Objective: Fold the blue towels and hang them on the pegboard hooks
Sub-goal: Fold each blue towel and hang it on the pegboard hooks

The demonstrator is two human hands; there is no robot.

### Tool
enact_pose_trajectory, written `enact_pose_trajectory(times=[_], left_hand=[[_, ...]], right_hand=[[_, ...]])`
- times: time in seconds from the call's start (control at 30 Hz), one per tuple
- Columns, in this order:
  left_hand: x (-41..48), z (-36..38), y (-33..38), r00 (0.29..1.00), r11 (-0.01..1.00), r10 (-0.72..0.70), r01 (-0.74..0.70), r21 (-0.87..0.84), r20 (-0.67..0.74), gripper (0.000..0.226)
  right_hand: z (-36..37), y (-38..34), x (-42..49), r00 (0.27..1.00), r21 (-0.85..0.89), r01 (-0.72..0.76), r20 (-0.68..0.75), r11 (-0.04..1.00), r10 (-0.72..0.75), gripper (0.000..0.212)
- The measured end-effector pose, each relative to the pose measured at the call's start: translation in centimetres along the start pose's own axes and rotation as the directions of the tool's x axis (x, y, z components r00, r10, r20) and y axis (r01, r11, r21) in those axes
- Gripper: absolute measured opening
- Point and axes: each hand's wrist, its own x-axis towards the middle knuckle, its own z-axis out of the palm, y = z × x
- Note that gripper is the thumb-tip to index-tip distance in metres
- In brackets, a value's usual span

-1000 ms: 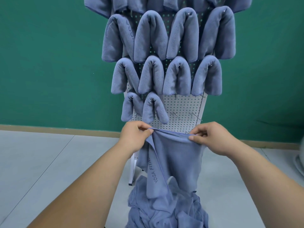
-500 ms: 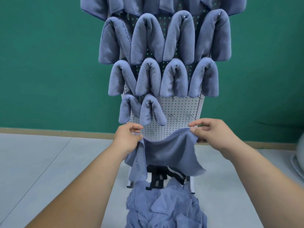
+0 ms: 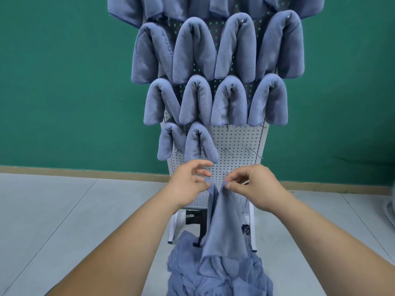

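1. The blue towel (image 3: 226, 227) hangs between and below the two hands. Its long axis runs straight up and down. Its gathered top edge points up at the fingertips, and its wider lower edge points down at the floor.
2. The left hand (image 3: 189, 183) pinches the towel's top left corner at the thumb. Its upper fingers are loosely spread above the pinch and hold nothing.
3. The right hand (image 3: 256, 189) pinches the top right corner between thumb and forefinger, with the other fingers curled in.
4. The two pinches sit close together but apart, so the cloth between them folds into a narrow vertical crease.
5. Directly under the hands, a pile of towels (image 3: 213, 276) lies crumpled on the floor (image 3: 64, 210). The hanging towel's lower edge reaches the pile's top.
6. Just beyond the hands stands the white pegboard (image 3: 235, 139). A small hook shows in the gap between the fingertips.
7. Above the right hand, two bare hooks (image 3: 227, 151) stick out of the board.
8. Above the left hand and higher up, rows of hung towels (image 3: 213, 99) drape over hooks, each folded into an upside-down U.
9. A black strap (image 3: 194, 216) shows behind the board's foot, below the left hand.
10. A green wall (image 3: 64, 82) lies behind everything.
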Motion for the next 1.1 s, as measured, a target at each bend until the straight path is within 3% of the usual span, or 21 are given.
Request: enact_pose_trajectory(times=[0.1, 0.3, 0.43, 0.53, 0.73, 0.8, 0.9, 1.1], left_hand=[[-0.3, 0.5, 0.6, 0.996, 0.998, 0.058, -0.057, -0.024, 0.064, 0.056], [-0.7, 1.1, 1.2, 0.985, 0.991, 0.113, -0.101, -0.091, 0.131, 0.059], [-0.7, 1.0, 1.1, 0.986, 0.990, 0.105, -0.091, -0.111, 0.126, 0.059], [-0.5, 1.2, 0.8, 0.993, 0.990, 0.073, -0.061, -0.127, 0.094, 0.057], [-0.4, 1.6, 0.5, 0.996, 0.971, -0.022, 0.041, -0.235, 0.083, 0.033], [-0.5, 1.8, 0.4, 0.992, 0.980, -0.037, 0.059, -0.192, 0.117, 0.030], [-0.5, 2.1, -0.1, 0.991, 0.995, -0.029, 0.041, -0.090, 0.128, 0.029], [-0.1, 2.6, -0.2, 0.998, 0.997, 0.059, -0.058, -0.053, 0.019, 0.015]], right_hand=[[0.1, 0.1, 0.1, 0.999, 0.009, 0.049, -0.011, 0.999, -0.049, 0.010], [0.0, 0.1, 0.2, 0.990, 0.223, 0.014, 0.133, 0.975, -0.045, 0.015], [-0.1, 0.4, 0.2, 0.977, 0.224, -0.010, 0.212, 0.974, -0.039, 0.013], [-0.1, 0.5, 0.2, 0.979, 0.206, -0.017, 0.204, 0.978, -0.026, 0.004], [-0.3, 0.8, 0.3, 0.992, 0.197, -0.065, 0.120, 0.978, 0.042, 0.017], [-0.3, 0.9, 0.3, 0.996, 0.192, -0.057, 0.076, 0.980, 0.043, 0.018], [-0.5, 0.8, 0.2, 0.999, 0.244, -0.045, 0.036, 0.969, 0.037, 0.022], [-0.8, 0.3, -0.1, 0.996, 0.348, -0.056, 0.078, 0.936, 0.031, 0.025]])
